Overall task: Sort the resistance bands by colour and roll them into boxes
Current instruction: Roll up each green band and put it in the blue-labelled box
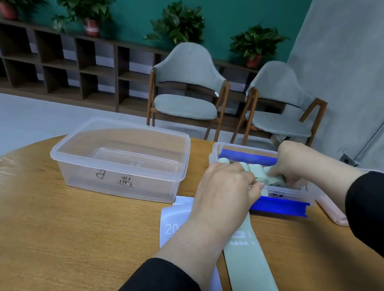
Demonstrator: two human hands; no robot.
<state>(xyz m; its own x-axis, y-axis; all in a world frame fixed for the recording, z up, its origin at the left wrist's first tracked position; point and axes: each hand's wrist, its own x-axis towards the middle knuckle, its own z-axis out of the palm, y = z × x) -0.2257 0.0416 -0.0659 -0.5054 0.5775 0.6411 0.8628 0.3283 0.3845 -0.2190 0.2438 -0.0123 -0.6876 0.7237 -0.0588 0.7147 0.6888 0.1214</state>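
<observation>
Sitting over the near rim of the smaller clear box [291, 191], a pale green rolled band [268, 178], its loose tail [248, 262] trailing toward the viewer. Pinching the roll from either end: left hand [223, 190] and right hand [299, 163], fingers curled. Lying inside that box, a blue band [248, 156]; another blue strip [281, 208] hanging just outside it. Standing left of it, apart, a larger clear box [123, 161] marked B. Crowding the table edge [370, 260] beyond the right hand, a pink band [334, 210].

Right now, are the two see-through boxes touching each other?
Apart. The head view shows a strip of bare wooden table between the big empty box and the smaller box where both hands are working.
</observation>
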